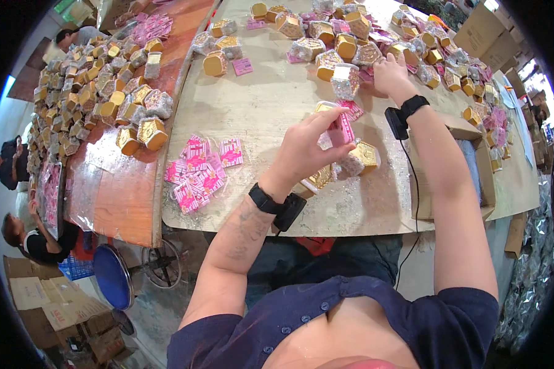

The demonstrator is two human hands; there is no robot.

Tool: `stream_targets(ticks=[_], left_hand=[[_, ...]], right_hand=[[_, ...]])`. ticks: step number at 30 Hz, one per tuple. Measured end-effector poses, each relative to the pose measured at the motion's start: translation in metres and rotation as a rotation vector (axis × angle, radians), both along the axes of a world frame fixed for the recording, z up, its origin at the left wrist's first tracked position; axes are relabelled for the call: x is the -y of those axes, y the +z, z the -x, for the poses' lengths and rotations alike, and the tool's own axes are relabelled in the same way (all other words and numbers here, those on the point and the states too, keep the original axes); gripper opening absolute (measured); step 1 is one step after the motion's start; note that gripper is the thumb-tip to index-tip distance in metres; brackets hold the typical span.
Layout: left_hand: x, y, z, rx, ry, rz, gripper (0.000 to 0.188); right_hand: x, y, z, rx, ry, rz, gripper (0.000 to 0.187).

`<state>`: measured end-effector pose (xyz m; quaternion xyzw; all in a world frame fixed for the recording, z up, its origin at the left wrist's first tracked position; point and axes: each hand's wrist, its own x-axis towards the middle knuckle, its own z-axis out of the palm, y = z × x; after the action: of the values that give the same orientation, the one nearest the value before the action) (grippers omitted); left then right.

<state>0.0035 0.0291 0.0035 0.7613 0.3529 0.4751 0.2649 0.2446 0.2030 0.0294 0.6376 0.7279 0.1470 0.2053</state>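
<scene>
My left hand (301, 147) is closed on a small stack of pink cards (341, 130), gripped between thumb and fingers above the table. Just under and beside it lie gold hexagonal boxes (366, 157) in clear wrap, partly hidden by the hand. Farther off, my right hand (393, 77) reaches to the edge of the big heap of wrapped gold boxes (346, 46); its fingers look apart, and I see nothing held in them. Between the hands stands another wrapped box (345, 83), with a pink patterned card (352, 109) beside it.
Loose pink cards (197, 175) lie at the table's left front. An open cardboard carton (421, 184) with bluish plastic inside stands at the right. A second table (114, 203) on the left bears many wrapped gold boxes. People sit beyond it; a blue stool (112, 277) stands below.
</scene>
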Motion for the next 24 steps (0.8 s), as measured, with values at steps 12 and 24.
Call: stream_targets(ticks=[12,24], left_hand=[[-0.003,0.0,-0.001,0.056,0.016,0.017,0.059],[-0.003,0.0,0.0,0.113,-0.033,0.064,0.059]], right_hand=[[-0.045,-0.009,-0.018,0.069,0.094,0.276,0.037],[0.08,-0.011,-0.045,-0.583,0.245,-0.16,0.022]])
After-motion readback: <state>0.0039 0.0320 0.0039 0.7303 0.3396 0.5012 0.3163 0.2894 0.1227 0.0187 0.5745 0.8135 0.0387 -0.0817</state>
